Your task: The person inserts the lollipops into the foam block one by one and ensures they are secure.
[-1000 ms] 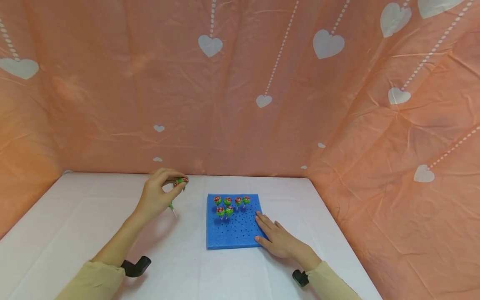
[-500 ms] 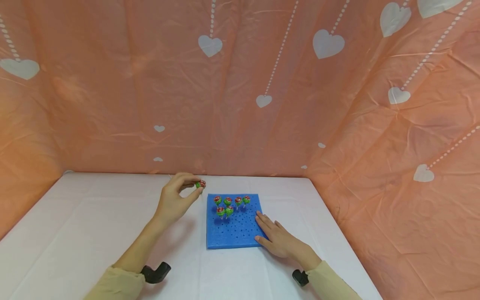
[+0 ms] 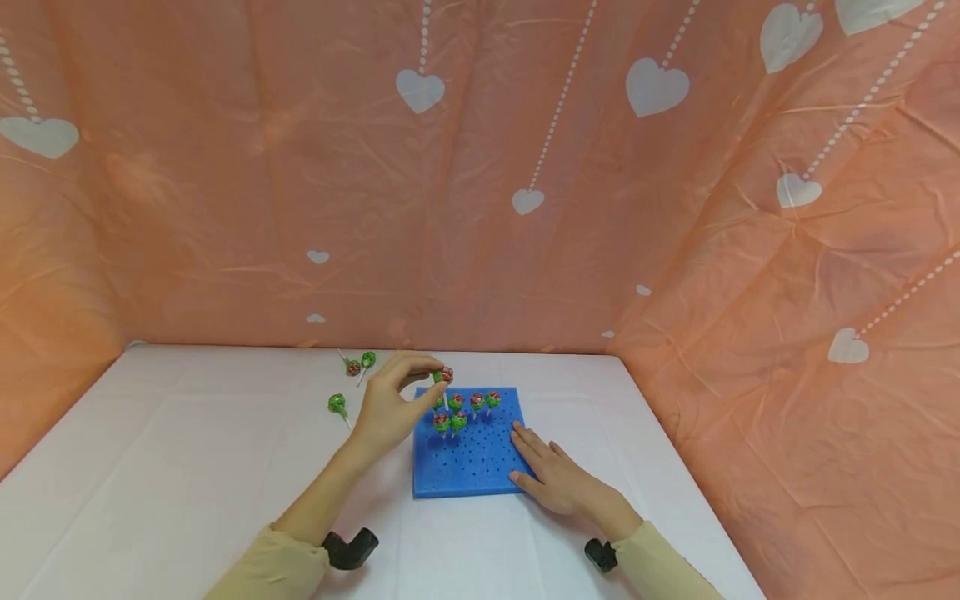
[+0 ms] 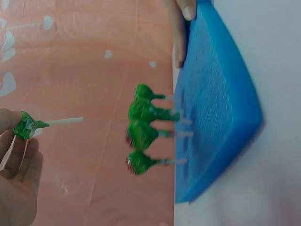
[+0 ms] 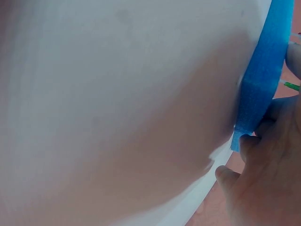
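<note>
My left hand (image 3: pixel 392 408) pinches a lollipop (image 4: pixel 27 125) in a green and red wrapper by its head, over the far left corner of a blue foam board (image 3: pixel 480 467). Its white stick hangs free, pointing down to the board. Several wrapped lollipops (image 3: pixel 458 423) stand upright in the board's far part, their sticks in its small holes. My right hand (image 3: pixel 558 482) rests with straight fingers on the board's right edge; in the right wrist view part of this hand (image 5: pixel 270 169) shows beside the foam's side.
Left of the board, three loose lollipops lie on the white table: a green one (image 3: pixel 337 404) nearer me, another green one (image 3: pixel 368 359) and a red-green one (image 3: pixel 353 367) near the back edge. An orange curtain (image 3: pixel 480 250) with white hearts hangs behind and at the sides.
My left hand has carried the lollipop rightward, from the table's left part to over the board's corner, uncovering the loose lollipops. My right hand stays in place.
</note>
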`<action>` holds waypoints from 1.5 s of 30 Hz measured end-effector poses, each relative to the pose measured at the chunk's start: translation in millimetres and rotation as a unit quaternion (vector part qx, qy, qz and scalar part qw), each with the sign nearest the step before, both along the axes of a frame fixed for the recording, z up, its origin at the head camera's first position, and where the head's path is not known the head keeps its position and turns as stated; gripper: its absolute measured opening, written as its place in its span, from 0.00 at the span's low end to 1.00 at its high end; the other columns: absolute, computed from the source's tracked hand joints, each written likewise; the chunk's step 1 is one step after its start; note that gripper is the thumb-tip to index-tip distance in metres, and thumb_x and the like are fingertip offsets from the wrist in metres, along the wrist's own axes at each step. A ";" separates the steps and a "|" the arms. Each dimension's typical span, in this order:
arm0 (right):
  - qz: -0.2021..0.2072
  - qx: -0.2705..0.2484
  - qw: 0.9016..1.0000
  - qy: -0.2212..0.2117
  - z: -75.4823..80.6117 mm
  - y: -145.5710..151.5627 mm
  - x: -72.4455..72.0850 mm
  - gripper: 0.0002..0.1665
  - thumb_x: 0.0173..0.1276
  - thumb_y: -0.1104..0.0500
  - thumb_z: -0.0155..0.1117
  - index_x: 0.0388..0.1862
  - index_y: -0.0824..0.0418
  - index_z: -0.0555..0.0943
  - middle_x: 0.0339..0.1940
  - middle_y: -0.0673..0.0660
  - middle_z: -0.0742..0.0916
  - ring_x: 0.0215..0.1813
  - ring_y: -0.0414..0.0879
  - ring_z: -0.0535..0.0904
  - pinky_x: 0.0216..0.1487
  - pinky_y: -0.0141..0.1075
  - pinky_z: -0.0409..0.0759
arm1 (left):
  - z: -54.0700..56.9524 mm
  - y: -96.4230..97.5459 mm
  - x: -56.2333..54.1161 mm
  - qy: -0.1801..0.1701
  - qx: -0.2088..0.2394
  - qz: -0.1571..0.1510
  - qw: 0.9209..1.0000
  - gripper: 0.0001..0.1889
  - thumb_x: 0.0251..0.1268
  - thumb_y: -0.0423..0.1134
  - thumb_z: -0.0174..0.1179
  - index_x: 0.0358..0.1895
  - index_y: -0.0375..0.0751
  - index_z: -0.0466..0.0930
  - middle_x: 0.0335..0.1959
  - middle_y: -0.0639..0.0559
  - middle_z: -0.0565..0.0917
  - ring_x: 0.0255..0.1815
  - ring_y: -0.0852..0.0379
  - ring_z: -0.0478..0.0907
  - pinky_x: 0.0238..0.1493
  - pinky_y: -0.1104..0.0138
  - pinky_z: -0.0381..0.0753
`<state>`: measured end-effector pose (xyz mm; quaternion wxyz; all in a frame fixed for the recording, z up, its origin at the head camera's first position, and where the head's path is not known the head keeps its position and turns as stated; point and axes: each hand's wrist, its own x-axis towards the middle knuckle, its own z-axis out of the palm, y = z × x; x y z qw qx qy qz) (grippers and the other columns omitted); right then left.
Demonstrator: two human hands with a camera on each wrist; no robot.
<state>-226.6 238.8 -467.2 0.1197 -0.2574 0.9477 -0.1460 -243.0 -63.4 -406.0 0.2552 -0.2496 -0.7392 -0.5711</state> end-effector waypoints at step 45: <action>0.002 -0.006 1.000 -0.004 0.9 -1.2 -0.1 0.43 0.85 0.41 0.47 0.85 0.65 0.52 0.87 0.60 0.53 0.86 0.60 0.48 0.81 0.63 0.51 | -50.4 45.7 -12.1 -0.019 -0.203 0.013 0.979 0.14 0.63 0.30 0.73 0.51 0.39 0.86 0.50 0.50 0.84 0.55 0.50 0.84 0.58 0.57 0.86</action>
